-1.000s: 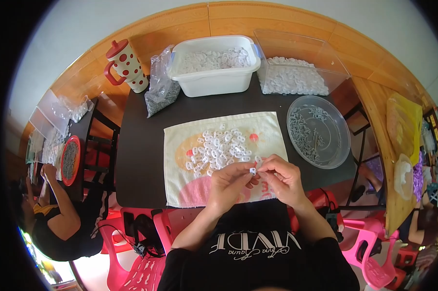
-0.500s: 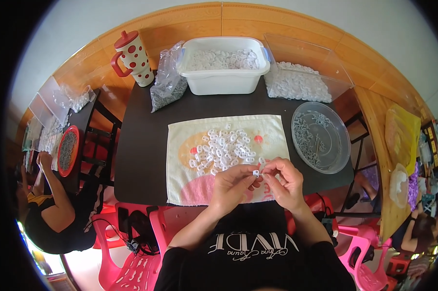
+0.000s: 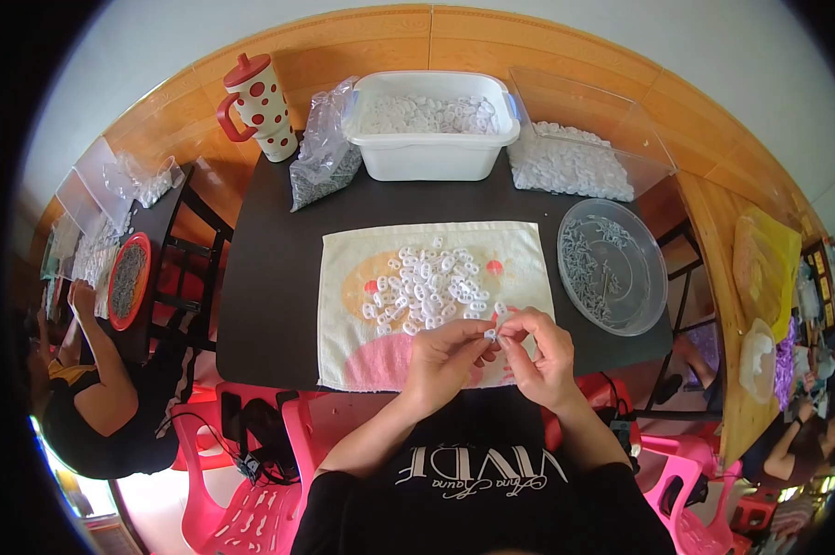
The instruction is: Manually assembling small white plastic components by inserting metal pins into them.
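Both hands are up close together at the near edge of the table, just over the near edge of the towel (image 3: 433, 305). Left hand (image 3: 443, 356) and right hand (image 3: 539, 356) are each pinching the same little white plastic piece (image 3: 493, 330) between thumb and fingertips, so it sits right between them, touching both. Too small to tell its exact shape.

The pile of white pieces (image 3: 428, 287) is spread over the middle of the towel, just beyond the hands. A clear round tray (image 3: 612, 266) sits by the right edge of the table. Along the far edge: a white tub (image 3: 431, 125) full of pieces, a clear bag (image 3: 323, 153) left of it, and a spotted mug (image 3: 258, 106) at the far left corner.
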{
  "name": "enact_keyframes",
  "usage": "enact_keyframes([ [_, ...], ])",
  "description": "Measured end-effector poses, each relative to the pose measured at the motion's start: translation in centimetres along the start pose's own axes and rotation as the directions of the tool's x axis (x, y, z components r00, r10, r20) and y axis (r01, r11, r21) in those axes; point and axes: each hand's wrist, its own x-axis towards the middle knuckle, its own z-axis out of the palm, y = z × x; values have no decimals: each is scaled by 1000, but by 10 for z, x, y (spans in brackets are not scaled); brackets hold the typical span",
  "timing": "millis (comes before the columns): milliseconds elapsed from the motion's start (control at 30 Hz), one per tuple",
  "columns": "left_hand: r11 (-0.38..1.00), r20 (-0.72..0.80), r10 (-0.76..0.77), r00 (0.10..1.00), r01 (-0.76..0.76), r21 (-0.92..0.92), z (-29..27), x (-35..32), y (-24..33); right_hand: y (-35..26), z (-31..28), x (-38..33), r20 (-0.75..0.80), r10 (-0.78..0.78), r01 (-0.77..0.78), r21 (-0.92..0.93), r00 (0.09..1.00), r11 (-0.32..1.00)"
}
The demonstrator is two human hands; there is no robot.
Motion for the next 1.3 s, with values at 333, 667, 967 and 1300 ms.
enact_keyframes([
  [333,980,-20,44,999,-39,194,5,-3,5,0,-2,3,37,-141,143,-69,989,987],
  [667,991,-28,27,999,-23,135,4,-5,-5,4,-2,2,55,-109,110,-31,993,993],
  [967,993,-89,87,992,-94,-68,-4,3,-10,16,-21,-1,-86,193,-178,154,977,972],
  [1300,997,-189,73,979,-78,-20,-29,8,9,10,-8,-10,200,68,15,-387,977,922],
])
